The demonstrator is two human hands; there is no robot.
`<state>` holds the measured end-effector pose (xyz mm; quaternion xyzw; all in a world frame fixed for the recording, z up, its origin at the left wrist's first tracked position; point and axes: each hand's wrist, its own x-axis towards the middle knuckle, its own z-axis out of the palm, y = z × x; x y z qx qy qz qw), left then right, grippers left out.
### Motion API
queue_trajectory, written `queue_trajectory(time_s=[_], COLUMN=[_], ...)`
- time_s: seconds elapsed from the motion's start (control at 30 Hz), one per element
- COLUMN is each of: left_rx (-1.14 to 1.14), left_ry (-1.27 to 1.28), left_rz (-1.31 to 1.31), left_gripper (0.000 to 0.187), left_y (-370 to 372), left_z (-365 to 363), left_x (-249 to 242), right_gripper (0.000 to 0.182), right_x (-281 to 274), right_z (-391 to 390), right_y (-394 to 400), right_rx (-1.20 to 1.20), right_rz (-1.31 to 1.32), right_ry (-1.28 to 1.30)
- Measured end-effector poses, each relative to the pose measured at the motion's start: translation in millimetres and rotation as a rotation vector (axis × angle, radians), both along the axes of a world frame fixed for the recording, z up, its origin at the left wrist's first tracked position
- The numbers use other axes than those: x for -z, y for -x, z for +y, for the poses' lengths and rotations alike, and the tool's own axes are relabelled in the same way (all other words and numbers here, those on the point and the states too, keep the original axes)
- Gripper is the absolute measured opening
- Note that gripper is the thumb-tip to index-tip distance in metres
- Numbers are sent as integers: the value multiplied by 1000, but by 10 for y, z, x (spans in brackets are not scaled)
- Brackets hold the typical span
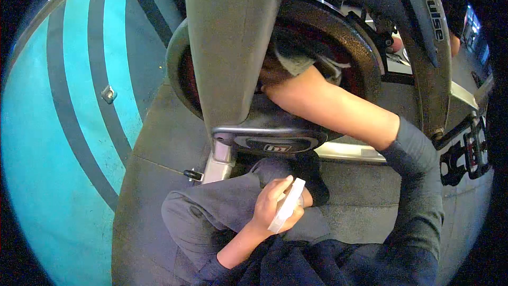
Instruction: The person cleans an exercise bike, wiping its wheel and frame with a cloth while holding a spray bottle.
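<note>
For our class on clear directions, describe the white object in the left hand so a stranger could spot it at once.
Start at the thick grey post and go down past the "m" badge. Below it, the left hand holds a slim white object. Its straight edges and brightness set it apart from the dark trousers.

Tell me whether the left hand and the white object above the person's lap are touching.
Touching. The head view shows the left hand gripping the white object, with parts of the hand visible on both sides of it.
</note>
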<state>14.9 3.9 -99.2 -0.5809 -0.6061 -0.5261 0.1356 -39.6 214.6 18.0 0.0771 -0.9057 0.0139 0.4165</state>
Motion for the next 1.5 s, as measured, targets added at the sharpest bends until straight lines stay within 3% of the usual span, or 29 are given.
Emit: queue_trajectory(time_s=[0.07,0.33,0.53,0.6,0.63,0.77,0.87,0.93,1.0,1.13,1.33,1.5], left_rx=[-15,33,124,127,130,120,110,94,106,146,85,107], left_ry=[-24,-5,-42,-34,-29,-23,-23,-15,-24,-8,9,11], left_rz=[33,-69,-211,-198,-186,-178,-180,-187,-202,-233,-144,-187], left_gripper=[61,61,61,62,62,63,62,62,62,62,59,58], left_y=[3,57,105,99,92,67,80,86,98,110,95,100], left_z=[9,-7,35,26,24,32,0,-20,-10,9,-7,-3], left_x=[19,40,168,162,158,142,159,169,183,174,195,211], right_gripper=[42,28,26,26,26,26,26,29,31,36,41,42], right_x=[-17,11,-28,-141,-99,-28,55,9,22,347,278,59], right_z=[66,139,8,-123,-90,-33,85,138,148,216,289,177], right_y=[-131,-330,-99,-57,-44,-42,-272,-583,-850,-1047,-849,-454], right_rx=[-11,204,74,76,-22,2,107,332,467,599,523,442], right_rz=[5,-157,-9,-64,-31,10,-7,-169,-173,29,172,173], right_ry=[-57,-282,-169,151,119,51,-117,-282,-418,-400,-578,-514])
